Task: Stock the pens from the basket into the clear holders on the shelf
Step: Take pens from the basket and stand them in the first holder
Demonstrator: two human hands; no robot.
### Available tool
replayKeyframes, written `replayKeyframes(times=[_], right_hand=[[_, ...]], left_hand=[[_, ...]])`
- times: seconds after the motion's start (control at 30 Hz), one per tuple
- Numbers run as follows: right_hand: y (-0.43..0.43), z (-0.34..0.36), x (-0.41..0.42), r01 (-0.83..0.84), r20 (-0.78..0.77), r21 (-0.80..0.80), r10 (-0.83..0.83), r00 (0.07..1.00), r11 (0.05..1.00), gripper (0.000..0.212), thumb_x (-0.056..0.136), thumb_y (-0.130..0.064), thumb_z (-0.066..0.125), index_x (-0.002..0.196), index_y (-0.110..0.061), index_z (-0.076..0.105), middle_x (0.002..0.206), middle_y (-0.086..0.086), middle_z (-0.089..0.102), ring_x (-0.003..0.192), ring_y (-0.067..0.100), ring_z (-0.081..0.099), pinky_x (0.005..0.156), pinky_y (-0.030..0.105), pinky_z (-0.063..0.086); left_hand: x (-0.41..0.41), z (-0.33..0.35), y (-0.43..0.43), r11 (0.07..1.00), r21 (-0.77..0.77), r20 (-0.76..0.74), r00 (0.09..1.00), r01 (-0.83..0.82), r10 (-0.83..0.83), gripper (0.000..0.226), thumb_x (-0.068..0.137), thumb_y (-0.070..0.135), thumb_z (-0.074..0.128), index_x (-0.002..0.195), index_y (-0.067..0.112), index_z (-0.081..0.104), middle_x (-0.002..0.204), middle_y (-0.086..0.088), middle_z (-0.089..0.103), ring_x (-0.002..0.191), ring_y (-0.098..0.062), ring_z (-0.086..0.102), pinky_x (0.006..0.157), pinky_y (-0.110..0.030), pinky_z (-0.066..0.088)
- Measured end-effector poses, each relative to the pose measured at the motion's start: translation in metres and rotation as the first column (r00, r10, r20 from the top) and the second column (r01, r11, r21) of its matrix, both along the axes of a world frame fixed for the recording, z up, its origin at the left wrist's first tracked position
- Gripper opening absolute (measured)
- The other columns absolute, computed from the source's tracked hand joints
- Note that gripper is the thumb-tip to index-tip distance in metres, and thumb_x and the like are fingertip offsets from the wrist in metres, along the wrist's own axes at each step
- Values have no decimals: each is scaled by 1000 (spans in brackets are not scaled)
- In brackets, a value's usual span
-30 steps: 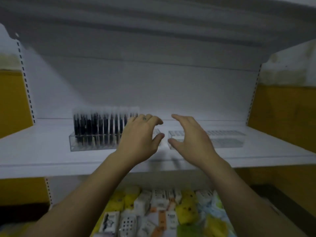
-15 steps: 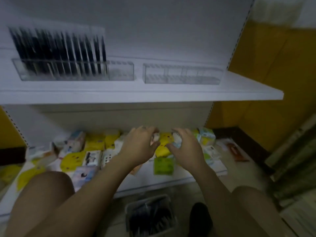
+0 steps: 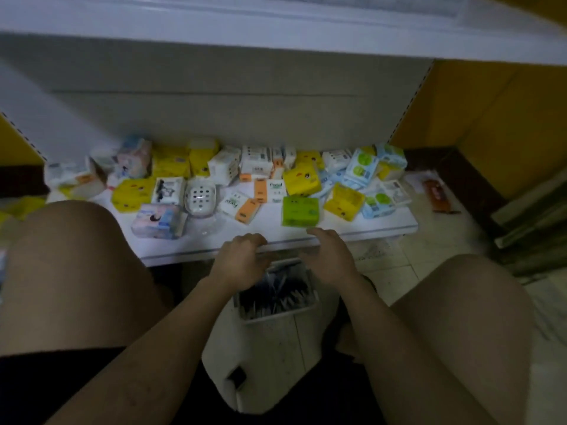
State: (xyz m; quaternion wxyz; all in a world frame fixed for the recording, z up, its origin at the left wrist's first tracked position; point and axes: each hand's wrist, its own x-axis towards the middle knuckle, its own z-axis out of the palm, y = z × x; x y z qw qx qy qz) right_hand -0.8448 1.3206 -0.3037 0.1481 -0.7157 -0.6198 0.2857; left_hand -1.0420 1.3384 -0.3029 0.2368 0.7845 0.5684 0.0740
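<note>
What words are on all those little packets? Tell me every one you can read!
"Facial": on the upright white pack just behind the green pack.
"Facial": on the tilted white pack to its left.
The rest of the print on the packets is too small or blurred to read.

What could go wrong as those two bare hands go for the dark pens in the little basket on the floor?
The dark pens lie jumbled in the small pale plastic basket, so a grabbed handful might slip and scatter over the tiled floor.
The left hand and right hand hover right by the white lower shelf, so lifting up could bump its edge or knock the green tissue pack sitting near it.
</note>
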Motion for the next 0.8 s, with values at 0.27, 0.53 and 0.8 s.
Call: replayKeyframes(times=[0.27, 0.53, 0.8], right_hand=[[-2, -33, 3, -11, -3, -172, 11, 1000, 985, 49, 85, -23, 67, 131, -15, 54, 131, 7, 56, 116, 25, 55, 93, 37, 49], [13, -67, 17, -113, 85, -327, 148, 985, 938, 23, 87, -15, 61, 71, -26, 48, 73, -8, 47, 68, 13, 48, 61, 24, 43], [23, -137, 16, -180, 24, -504, 222, 975, 845, 23, 98, -20, 50, 115, -5, 54, 112, 10, 56, 97, 20, 50, 104, 29, 36]], left_hand=[[1, -31, -2, 988, -155, -42, 999, -8, 2, 33, 88, 33, 61, 117, 17, 61, 119, -5, 62, 108, -23, 57, 91, -34, 49], [10, -71, 7, 940, -336, -63, 997, -67, 49, 34, 87, 33, 63, 118, 19, 58, 119, -7, 61, 104, -23, 59, 88, -34, 51], [21, -131, 6, 833, -552, -95, 995, -47, -7, 28, 95, 28, 53, 112, 7, 61, 107, -7, 62, 89, -18, 56, 67, -16, 38]])
